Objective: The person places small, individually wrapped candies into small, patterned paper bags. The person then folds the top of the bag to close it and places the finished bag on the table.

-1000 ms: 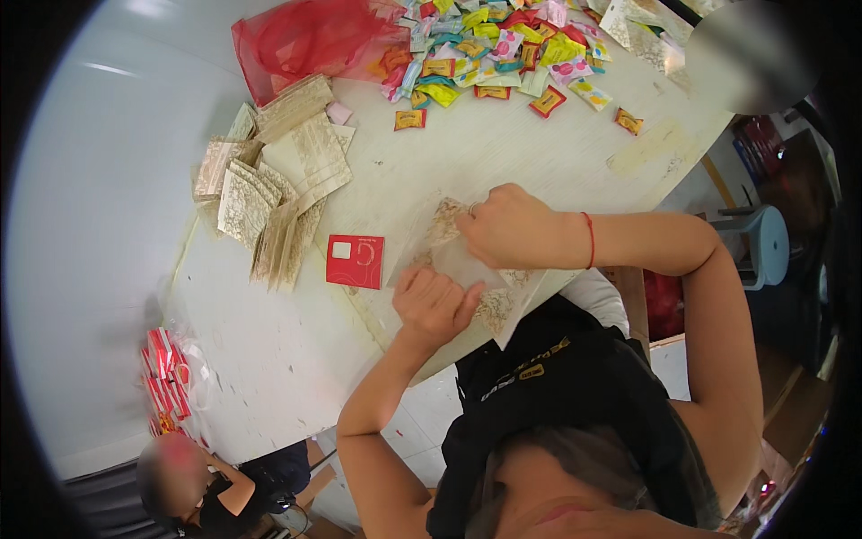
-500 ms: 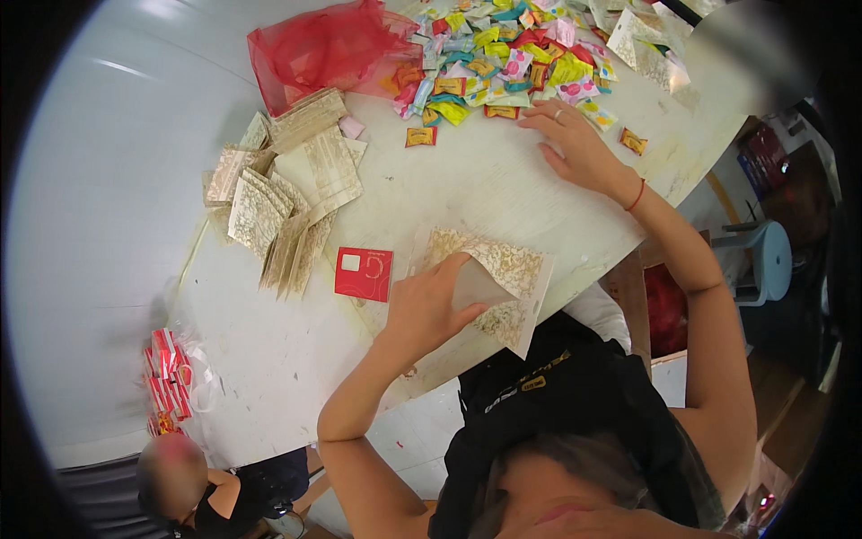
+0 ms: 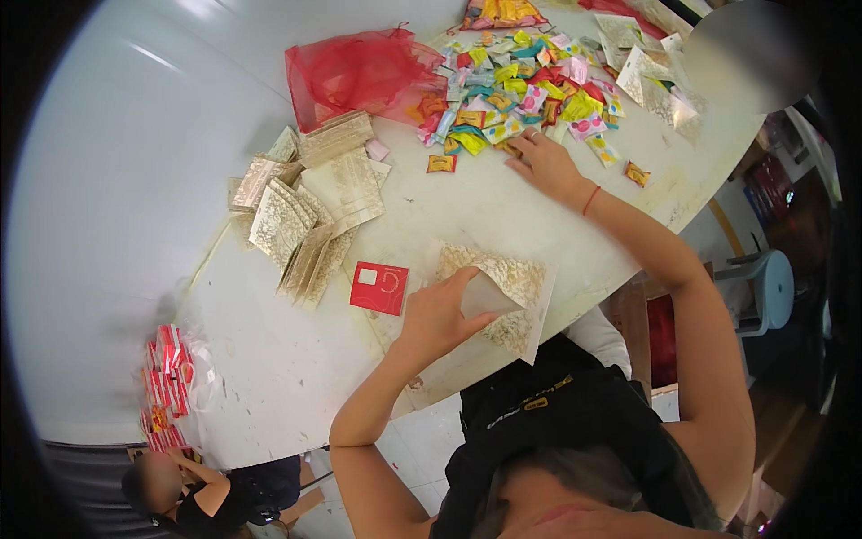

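My left hand [image 3: 440,314] grips the edge of a white and gold patterned paper bag [image 3: 530,278] near the table's front edge. Its thumb and fingers are spread across the mouth, which gapes. At the near edge of a pile of wrapped candies [image 3: 525,85], my right hand [image 3: 552,166] rests with its fingertips on an orange-wrapped candy [image 3: 508,146]. The thumb stays apart from the fingers there, and the candy is partly covered. A red square card [image 3: 379,288] lies just left of the bag.
Stacked patterned bags [image 3: 310,202] lie to the left, below a red mesh bag [image 3: 359,76]. Single candies [image 3: 441,163] lie around the pile. Red-and-white packs [image 3: 168,386] sit at the far left edge, by another person [image 3: 211,494]. A blue stool [image 3: 772,287] stands right.
My right hand has come down onto the orange candy at the pile's edge. My left hand still holds the bag by its mouth. The whole view has shifted slightly.
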Motion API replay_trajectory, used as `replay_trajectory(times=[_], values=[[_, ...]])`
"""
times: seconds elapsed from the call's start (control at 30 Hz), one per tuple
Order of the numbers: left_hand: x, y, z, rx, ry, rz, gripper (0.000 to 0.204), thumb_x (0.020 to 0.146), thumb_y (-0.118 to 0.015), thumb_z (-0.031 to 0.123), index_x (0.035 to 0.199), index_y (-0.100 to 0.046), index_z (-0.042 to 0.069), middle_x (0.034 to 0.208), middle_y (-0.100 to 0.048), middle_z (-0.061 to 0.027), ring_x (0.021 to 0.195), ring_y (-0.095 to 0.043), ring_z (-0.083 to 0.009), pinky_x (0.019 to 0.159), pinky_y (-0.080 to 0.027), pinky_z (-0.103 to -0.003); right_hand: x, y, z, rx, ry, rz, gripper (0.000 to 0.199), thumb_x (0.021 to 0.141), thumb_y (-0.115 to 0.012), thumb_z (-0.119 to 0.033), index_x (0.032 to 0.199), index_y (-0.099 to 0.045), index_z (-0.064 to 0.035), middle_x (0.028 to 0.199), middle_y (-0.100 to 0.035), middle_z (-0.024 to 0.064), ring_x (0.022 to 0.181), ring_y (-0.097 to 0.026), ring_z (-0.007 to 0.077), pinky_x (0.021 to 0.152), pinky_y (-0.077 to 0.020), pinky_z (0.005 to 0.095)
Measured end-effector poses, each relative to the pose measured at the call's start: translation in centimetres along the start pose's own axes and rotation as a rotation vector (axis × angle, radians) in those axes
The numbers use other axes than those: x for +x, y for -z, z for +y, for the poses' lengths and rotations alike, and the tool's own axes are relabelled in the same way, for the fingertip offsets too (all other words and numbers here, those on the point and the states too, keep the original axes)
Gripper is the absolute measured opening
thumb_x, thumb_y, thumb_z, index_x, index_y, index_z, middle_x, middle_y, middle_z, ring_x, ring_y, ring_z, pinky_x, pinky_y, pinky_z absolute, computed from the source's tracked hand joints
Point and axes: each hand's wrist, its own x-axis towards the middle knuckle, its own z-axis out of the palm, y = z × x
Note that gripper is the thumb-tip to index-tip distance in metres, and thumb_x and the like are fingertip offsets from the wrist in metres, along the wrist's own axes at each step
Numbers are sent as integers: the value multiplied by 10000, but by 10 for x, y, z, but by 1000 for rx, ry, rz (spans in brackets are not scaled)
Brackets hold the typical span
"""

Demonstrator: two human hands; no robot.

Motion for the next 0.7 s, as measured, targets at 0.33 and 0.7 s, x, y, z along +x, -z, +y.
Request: replay_trajectory(times=[0.33, 0.7], values=[[-1, -1, -1, 4, -30, -1, 646, 749, -782, 427, 1239, -532, 88, 951, -697, -136, 782, -678, -327, 624, -518, -418, -28, 10, -49, 91, 276, -152, 199, 806, -660, -186, 890, -529, -62, 865, -533, 114, 826, -535, 319, 737, -434, 419], [-2, -2, 0, -19, -28, -29, 658, 743, -789, 408, 1253, -521, 90, 963, -691, -147, 799, -674, -338, 630, -514, -425, -9, -27, -25, -266, -34, -72, 494, 864, -505, -34, 1348, -414, 14, 1486, -331, 248, 1448, -215, 408, 1157, -167, 591]])
